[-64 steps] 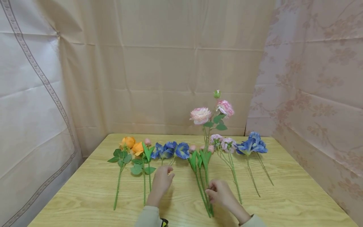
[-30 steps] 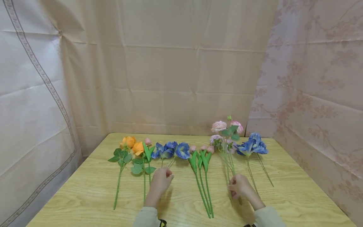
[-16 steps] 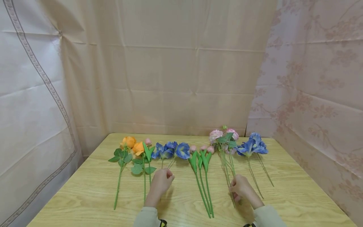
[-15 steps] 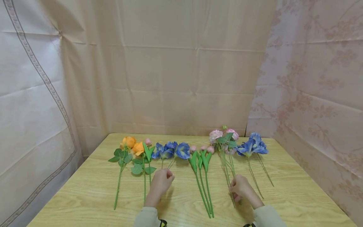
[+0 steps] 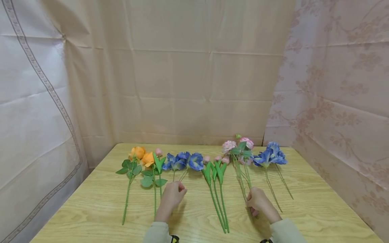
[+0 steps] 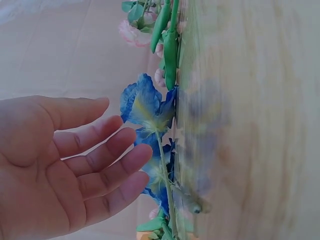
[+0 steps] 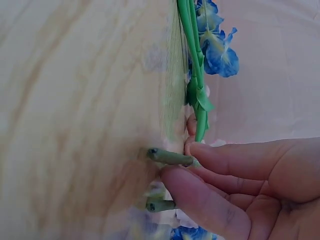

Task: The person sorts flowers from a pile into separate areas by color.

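My right hand (image 5: 259, 200) pinches the lower stem of a pale pink ranunculus-like flower spray (image 5: 229, 146) with a green bud and leaves. In the right wrist view, thumb and fingers grip that stem (image 7: 172, 158) close over the table, with a second stem end (image 7: 160, 205) beside it. The spray overlaps lilac-pink flowers (image 5: 244, 160), mostly hidden beneath it. My left hand (image 5: 173, 194) hovers by the stems of the blue flowers (image 5: 194, 161). In the left wrist view its fingers (image 6: 107, 175) are loosely bent, holding nothing.
Three pink tulips (image 5: 218, 172) lie between the hands. More blue flowers (image 5: 270, 156) lie at the right. Orange roses (image 5: 137, 152) and a single pink tulip (image 5: 158, 162) lie at the left of the wooden table (image 5: 91, 209). Curtains (image 5: 182, 81) enclose it.
My right hand has carried the pink spray rightward from above the tulips and lowered it over the lilac-pink flowers. In the last half second the blooms shifted slightly left. The left hand stays put.
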A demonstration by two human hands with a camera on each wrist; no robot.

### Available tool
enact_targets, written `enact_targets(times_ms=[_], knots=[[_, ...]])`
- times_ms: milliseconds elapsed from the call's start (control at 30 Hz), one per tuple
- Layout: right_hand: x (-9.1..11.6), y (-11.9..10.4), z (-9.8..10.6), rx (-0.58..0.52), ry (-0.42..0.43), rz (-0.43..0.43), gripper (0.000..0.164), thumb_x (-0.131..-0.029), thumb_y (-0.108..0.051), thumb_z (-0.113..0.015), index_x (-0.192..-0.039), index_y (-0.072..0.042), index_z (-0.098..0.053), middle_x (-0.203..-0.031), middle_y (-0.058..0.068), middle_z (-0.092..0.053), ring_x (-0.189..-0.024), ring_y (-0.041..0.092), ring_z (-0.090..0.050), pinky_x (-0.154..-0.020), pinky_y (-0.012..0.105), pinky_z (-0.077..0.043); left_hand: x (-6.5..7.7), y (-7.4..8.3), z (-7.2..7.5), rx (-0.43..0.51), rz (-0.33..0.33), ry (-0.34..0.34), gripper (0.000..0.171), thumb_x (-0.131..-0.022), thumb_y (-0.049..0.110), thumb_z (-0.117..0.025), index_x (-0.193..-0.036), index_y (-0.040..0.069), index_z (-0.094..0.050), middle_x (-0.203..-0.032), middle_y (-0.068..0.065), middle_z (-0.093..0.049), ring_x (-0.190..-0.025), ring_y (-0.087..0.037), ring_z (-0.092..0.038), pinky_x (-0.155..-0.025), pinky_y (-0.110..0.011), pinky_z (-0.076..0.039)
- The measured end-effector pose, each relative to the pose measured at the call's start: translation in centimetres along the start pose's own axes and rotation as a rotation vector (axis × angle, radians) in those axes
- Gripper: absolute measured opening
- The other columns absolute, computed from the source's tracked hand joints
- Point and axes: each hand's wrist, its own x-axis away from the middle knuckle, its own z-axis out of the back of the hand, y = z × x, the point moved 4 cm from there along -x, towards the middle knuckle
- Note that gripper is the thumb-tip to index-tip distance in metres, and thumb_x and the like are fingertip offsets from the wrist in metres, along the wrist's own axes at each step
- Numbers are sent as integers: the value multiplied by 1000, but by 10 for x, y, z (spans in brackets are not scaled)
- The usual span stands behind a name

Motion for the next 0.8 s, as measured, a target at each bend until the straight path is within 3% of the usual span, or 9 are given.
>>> enact_targets(times_ms=[267, 467, 667, 800], knots=[[1, -3, 2, 44, 10, 1, 21, -72, 8, -64, -57, 2, -49, -44, 7, -48, -33, 14, -50, -38, 26, -46, -3, -3, 1, 22, 37, -11, 6, -81, 7, -63, -77, 3, -61, -70, -2, -57, -62, -14, -51, -55, -30, -43], [2, -4, 2, 39, 27, 9, 24, -77, -2, -65, -55, 0, -53, -40, 5, -47, -31, 11, -46, -36, 26, -44, -14, -8, 1, 48, 76, 2, 10, -81, 4, -61, -86, -4, -62, -78, -11, -58, -73, -25, -55, -63, -37, -45], [4, -3, -1, -26, 38, 11, 16, -76, -1, -65, -63, 1, -57, -44, 7, -50, -34, 14, -48, -37, 28, -45, -23, -14, -3, 0, 32, 9, 17, -76, 0, -64, -90, -9, -60, -83, -18, -59, -79, -33, -56, -69, -42, -46], [4, -3, -1, -49, 43, 3, 15, -76, -1, -64, -64, 0, -56, -46, 7, -49, -36, 15, -48, -37, 28, -45, -27, -19, -6, -36, 33, -25, 21, -75, 0, -64, -92, -11, -59, -85, -20, -59, -83, -36, -56, -73, -44, -45]])
